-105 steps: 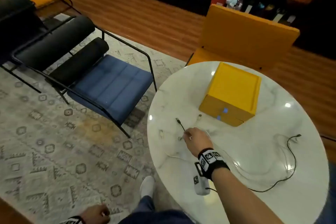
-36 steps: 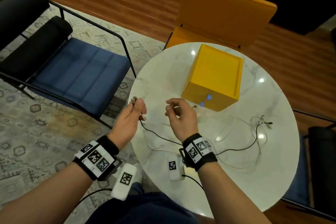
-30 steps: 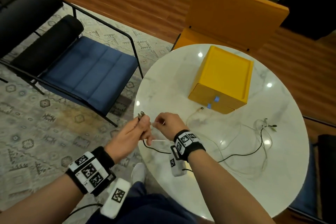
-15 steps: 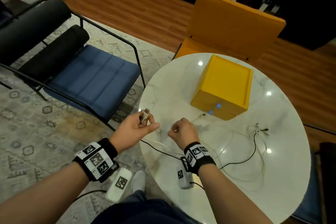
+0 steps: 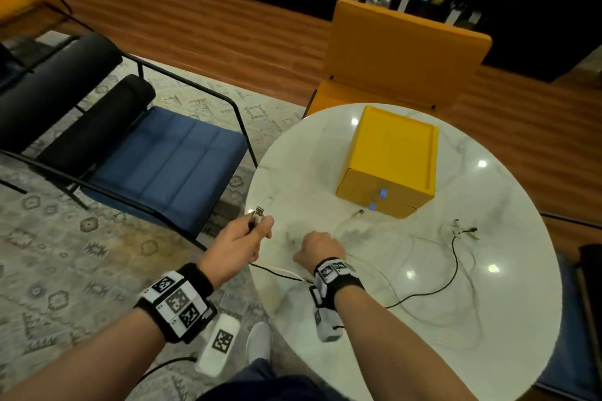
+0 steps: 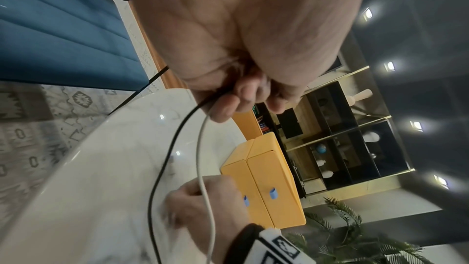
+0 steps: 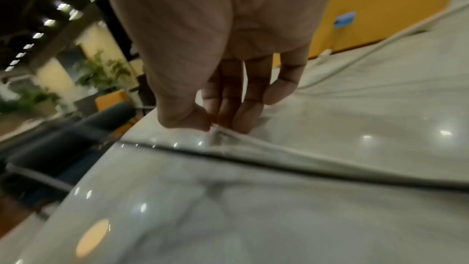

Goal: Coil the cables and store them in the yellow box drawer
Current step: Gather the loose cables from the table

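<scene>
My left hand [image 5: 257, 231] is raised at the left rim of the round marble table [image 5: 508, 345] and grips the plug ends [image 5: 259, 214] of a black cable [image 5: 453, 270] and a white cable [image 5: 291, 274]. In the left wrist view both hang from its curled fingers [image 6: 228, 105]: black cable [image 6: 162, 168], white cable [image 6: 200, 158]. My right hand [image 5: 317, 246] is low on the tabletop and pinches the white cable [image 7: 218, 130] between thumb and fingers. The yellow box [image 5: 391, 156] stands behind with both drawers closed, each with a blue tab [image 5: 383, 193].
More thin white cable lies in loose loops on the right half of the table, with a plug [image 5: 360, 212] near the box front. The black cable's far end [image 5: 473, 230] lies to the right. A blue chair [image 5: 163, 159] is left, a yellow chair [image 5: 404, 55] behind.
My left hand came up from my lap and took the plug ends. The hands met, then drew apart, the right one moving along the white cable down to the tabletop.
</scene>
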The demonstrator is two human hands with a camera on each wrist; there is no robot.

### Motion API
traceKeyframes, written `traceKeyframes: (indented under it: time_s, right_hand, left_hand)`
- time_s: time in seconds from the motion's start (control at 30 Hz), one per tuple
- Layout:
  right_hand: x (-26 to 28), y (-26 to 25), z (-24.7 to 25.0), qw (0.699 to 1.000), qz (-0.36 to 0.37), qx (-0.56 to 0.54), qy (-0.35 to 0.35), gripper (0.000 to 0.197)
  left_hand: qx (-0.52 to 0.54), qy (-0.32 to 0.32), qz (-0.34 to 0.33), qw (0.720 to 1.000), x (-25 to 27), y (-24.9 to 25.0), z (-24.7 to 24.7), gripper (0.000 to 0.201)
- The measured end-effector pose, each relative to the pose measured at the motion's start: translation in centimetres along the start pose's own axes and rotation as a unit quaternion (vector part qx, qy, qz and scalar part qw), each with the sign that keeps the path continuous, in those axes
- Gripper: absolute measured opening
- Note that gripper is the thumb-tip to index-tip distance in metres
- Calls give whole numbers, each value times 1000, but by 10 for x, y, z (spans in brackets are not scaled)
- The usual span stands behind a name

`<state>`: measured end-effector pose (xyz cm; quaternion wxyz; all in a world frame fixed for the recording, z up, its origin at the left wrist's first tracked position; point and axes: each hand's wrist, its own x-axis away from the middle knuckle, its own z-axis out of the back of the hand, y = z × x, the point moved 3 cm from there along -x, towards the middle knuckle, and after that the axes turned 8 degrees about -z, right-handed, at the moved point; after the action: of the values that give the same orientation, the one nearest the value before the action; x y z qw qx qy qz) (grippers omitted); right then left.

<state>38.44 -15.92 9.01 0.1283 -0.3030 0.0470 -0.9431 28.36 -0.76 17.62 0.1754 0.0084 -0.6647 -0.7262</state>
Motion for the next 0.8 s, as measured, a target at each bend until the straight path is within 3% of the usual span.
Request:
traceKeyframes:
  time_s: [0.07,0.17,0.3,0.43,0.53,0.6,0.67,0.73,0.8]
  right_hand:
    - [9,13,21,985,7,-162,64,10]
    - [47,15,51,931,83,-324,144,6]
    - [84,-1,63,919,152,-327,160,3]
    - [83,4,51,900,133,-398,118,12]
    - [64,25,55,879,74,-444,157,19]
    - [35,50,59,896,-8,-402,187,18]
    - [3,72,54,938,-90,-298,151,26]
    - [-20,83,43,963,-154,-204,84,41]
    - [-32,85,34,969,-185,-155,47,56]
  left_hand:
    - [-5,25,4,1000,-2,-1,1,43]
    - [5,45,4,999,-8,2,-6,42]
    - [43,12,-21,999,-19,12,-26,45]
    - [24,11,-25,999,-22,16,-38,51]
    - [22,26,-23,999,-21,16,-38,58]
    - [13,18,-39,999,-18,17,-32,68]
    - [14,-12,-45,999,-14,17,-27,71]
    - [24,-29,-44,998,-9,22,-25,61]
    - [49,-30,-22,998,-2,26,-24,47]
